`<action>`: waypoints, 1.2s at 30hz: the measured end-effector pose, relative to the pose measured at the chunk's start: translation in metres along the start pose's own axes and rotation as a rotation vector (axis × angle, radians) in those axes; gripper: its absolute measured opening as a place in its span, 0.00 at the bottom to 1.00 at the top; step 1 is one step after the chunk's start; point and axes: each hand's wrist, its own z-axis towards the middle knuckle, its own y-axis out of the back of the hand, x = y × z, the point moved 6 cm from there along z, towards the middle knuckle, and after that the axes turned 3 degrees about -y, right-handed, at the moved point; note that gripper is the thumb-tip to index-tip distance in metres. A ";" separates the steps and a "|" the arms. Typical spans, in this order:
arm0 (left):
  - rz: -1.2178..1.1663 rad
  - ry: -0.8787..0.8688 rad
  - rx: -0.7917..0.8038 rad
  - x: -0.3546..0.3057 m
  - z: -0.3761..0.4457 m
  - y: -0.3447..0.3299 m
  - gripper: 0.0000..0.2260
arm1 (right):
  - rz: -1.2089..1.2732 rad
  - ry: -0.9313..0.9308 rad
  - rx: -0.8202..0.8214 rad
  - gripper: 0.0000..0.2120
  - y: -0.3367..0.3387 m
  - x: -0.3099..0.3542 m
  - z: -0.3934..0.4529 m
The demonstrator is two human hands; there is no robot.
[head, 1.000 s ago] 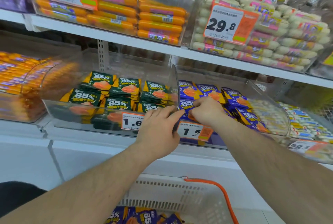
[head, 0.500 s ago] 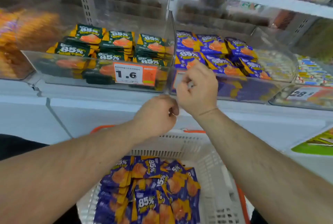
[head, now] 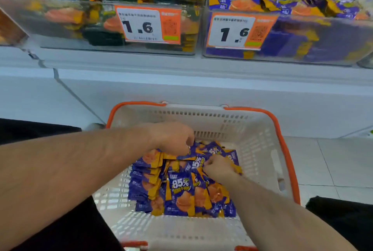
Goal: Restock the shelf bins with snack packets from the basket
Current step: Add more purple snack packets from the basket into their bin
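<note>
A white basket [head: 260, 150] with orange handles sits on the floor below the shelf. A pile of purple-and-orange snack packets [head: 181, 192] fills its middle. My left hand [head: 171, 137] is down on the far side of the pile, fingers curled onto the top packets. My right hand [head: 219, 167] reaches into the pile's right side, fingers curled among the packets. Above, a clear shelf bin [head: 302, 49] on the right holds the same purple packets. The clear bin [head: 60, 39] to its left holds green packets.
Each bin front carries an orange-and-white price tag [head: 238, 32] reading 1.6. A white shelf ledge [head: 181, 81] runs between bins and basket. Pale floor tiles [head: 333, 166] lie right of the basket. My dark-clothed knees flank the basket.
Both hands left the purple bin's front and dropped into the basket onto the packets. My view tilted down from the shelf toward the basket.
</note>
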 end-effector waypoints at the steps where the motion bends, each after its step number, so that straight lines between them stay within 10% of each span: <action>1: -0.011 0.004 0.019 0.001 0.002 -0.002 0.14 | -0.035 -0.004 0.046 0.15 -0.012 -0.008 0.000; 24: -0.033 0.070 0.045 0.007 0.013 0.003 0.15 | -0.241 -0.132 0.155 0.17 -0.001 0.017 -0.008; 31: 0.135 0.302 -0.210 0.029 -0.008 0.036 0.23 | 0.248 -0.120 0.022 0.10 0.097 0.060 -0.035; 36: -0.696 0.243 -0.264 0.020 -0.014 0.053 0.19 | 0.702 0.040 0.021 0.11 0.144 0.080 -0.064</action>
